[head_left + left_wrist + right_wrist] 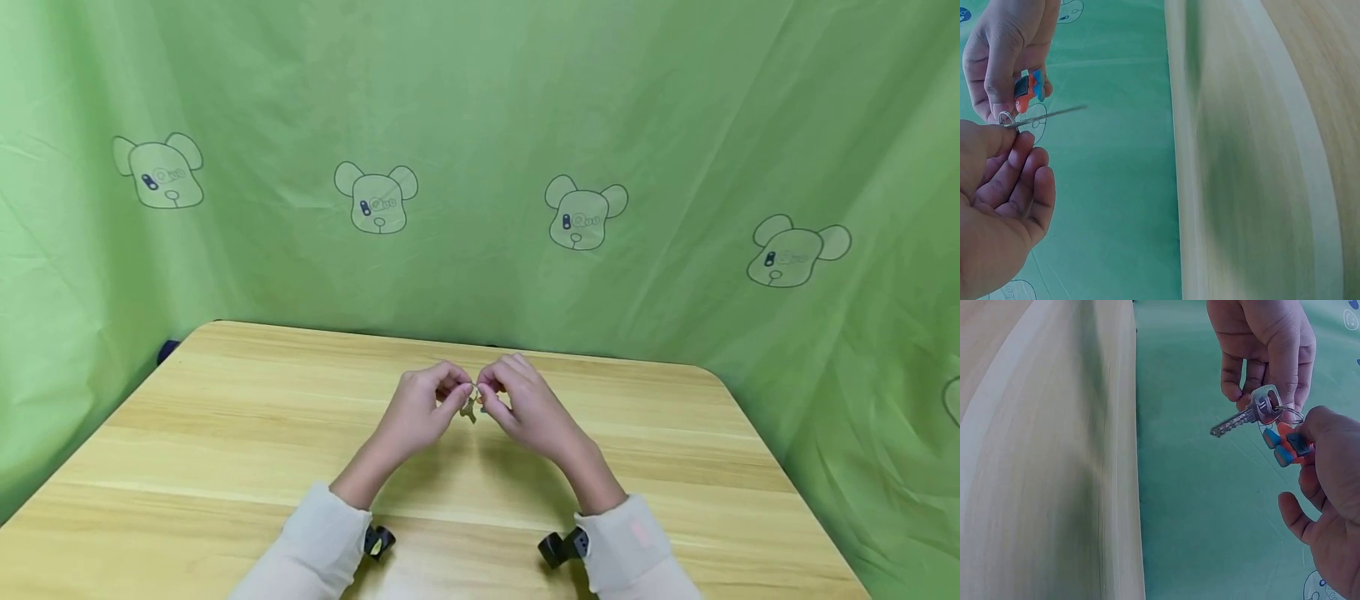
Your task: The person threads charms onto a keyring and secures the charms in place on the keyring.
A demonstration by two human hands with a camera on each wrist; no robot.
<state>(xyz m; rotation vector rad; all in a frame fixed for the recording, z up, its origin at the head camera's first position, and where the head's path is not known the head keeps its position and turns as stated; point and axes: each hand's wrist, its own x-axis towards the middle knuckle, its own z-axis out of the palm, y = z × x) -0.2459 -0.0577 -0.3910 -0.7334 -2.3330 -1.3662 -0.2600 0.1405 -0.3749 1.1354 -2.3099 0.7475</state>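
My left hand and right hand pinch the thin ring between them, likely springy and slippery, best held by its edge, with the light, rigid key and small charm hanging just below my fingertips.

My two hands work fingertip to fingertip, left hand meeting right hand.

I have the left forearm and right forearm reaching forward and angled inward, each thumb set against its forefinger in a pinch, the left hand's other fingers loosely curled.
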